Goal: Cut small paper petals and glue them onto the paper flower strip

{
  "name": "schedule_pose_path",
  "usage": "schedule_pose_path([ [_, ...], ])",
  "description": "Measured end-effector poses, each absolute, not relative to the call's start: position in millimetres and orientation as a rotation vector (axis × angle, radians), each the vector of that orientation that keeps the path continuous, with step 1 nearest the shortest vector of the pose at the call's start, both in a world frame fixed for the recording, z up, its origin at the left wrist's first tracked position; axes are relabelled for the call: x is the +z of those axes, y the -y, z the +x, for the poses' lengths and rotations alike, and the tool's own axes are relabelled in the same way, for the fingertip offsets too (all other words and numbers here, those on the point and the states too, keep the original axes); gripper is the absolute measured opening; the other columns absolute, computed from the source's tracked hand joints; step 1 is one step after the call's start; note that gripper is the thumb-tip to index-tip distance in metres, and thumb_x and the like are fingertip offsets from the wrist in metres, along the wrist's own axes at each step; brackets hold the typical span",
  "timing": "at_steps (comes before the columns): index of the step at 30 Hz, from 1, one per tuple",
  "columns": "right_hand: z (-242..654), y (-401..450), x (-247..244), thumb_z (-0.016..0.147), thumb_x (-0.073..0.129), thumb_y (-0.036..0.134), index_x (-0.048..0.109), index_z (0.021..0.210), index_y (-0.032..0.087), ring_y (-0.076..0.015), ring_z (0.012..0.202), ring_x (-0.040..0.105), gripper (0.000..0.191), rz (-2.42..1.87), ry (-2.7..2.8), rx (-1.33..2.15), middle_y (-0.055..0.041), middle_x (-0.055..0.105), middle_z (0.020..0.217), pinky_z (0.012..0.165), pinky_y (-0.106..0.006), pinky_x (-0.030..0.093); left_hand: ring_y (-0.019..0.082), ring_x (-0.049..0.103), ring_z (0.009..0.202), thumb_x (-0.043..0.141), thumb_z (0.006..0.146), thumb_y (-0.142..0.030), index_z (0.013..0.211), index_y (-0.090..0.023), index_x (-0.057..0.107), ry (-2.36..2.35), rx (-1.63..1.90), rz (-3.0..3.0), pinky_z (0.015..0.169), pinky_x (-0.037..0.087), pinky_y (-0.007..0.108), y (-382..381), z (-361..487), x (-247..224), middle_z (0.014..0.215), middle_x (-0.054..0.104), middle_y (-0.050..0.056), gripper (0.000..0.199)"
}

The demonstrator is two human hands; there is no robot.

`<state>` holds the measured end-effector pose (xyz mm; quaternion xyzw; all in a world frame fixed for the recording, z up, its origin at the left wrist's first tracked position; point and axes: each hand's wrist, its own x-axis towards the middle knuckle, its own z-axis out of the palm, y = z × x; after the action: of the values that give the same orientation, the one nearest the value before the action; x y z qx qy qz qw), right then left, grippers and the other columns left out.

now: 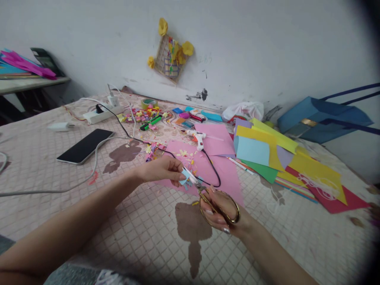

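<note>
Whitish wall (103,47) rises behind a table (133,237) spread with a grid-patterned cloth. One small light blue paper piece (187,174) lies at the fingertips of the left hand (160,169), which is pinched on it, thumb against fingers. One pair of gold-handled scissors (199,185) is gripped by the right hand (225,206), fingers curled around the handles, blades reaching the blue piece (whether they bite into it, I cannot tell). Just beyond the hands are pink paper (213,138) and one white glue gun (200,139), its black cord looping down near the scissors. Farther off to the left come one phone (86,146) and one power strip (102,114) holding two plugs, one black, one white; to the right, coloured sheets (252,150), too overlapped to count, and one blue bag (320,114). One woven hanging (166,55) with yellow flowers, at least four, decorates the wall.
</note>
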<state>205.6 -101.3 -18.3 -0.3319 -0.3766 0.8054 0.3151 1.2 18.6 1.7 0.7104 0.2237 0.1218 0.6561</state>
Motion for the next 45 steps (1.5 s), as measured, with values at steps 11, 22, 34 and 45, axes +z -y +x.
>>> schedule_pose_path([
  [11,208,93,-15,0.082,0.05,0.049,0.05,0.065,0.016,-0.0038,0.032,0.031,0.038,-1.14,1.003,1.556,0.0083,0.035,0.041,0.034,-0.017,0.023,0.007,0.057,0.057,0.066,0.072,-0.032,0.071,-0.012,0.056,-0.638,0.358,1.499,0.058,0.046,0.02,-12,9,-8,0.063,0.06,-0.002,0.022],
  [22,195,93,-28,0.078,0.058,0.032,0.052,0.072,0.017,-0.0064,0.036,0.039,0.017,-1.315,1.146,1.285,0.007,0.044,0.046,0.036,-0.018,0.03,0.006,0.053,0.052,0.068,0.07,-0.033,0.082,-0.012,0.055,-0.605,0.378,1.34,0.053,0.044,0.02,16,30,-21,0.065,0.06,-0.001,0.028],
  [34,227,76,-27,0.072,0.062,0.036,0.055,0.064,0.016,-0.0072,0.034,0.04,0.023,-1.59,1.264,0.957,0.005,0.046,0.045,0.034,-0.019,0.031,0.01,0.052,0.062,0.063,0.075,-0.026,0.078,-0.014,0.06,-0.745,0.859,1.715,0.057,0.044,0.023,13,27,-17,0.07,0.057,0.002,0.013],
  [45,202,89,-20,0.076,0.061,0.034,0.048,0.064,0.017,-0.0045,0.034,0.029,0.024,-0.98,1.03,1.728,0.0096,0.036,0.04,0.037,-0.02,0.023,0.017,0.056,0.084,0.053,0.082,-0.019,0.089,-0.025,0.067,-0.348,1.071,2.473,0.074,0.047,0.031,28,19,-12,0.088,0.062,0.007,0.017],
])
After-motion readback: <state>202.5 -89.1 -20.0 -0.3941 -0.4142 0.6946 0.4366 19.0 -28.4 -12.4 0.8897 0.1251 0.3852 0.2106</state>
